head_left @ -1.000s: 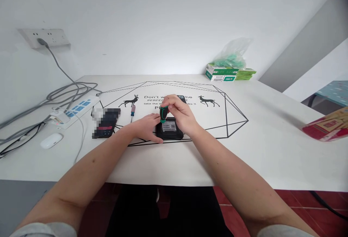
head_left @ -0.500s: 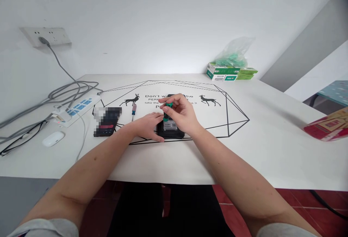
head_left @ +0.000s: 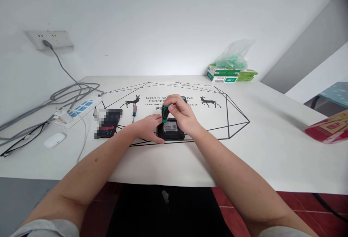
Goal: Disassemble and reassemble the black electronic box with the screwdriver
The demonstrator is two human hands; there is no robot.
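A black device (head_left: 174,134) with a white printed label lies on the white table, in front of my body. My right hand (head_left: 182,113) grips a green and black screwdriver (head_left: 165,113), held upright over the left part of the device; its tip is too small to make out. My left hand (head_left: 150,128) rests at the device's left edge, thumb stretched along the near side and fingers apart from it. A second screwdriver (head_left: 134,111) with a pinkish, blue-ended handle lies on the table beyond my left wrist.
At the left are a phone (head_left: 111,123), a white power strip (head_left: 81,110) with grey cables, a white case (head_left: 54,140) and glasses (head_left: 24,141). Green and white boxes (head_left: 223,72) under a plastic bag stand at the back right. A red package (head_left: 327,128) lies far right.
The screwdriver's handle now shows more fully, as my right fingers have shifted around it to the right. My left hand has stayed at the device. The whole view has shifted slightly.
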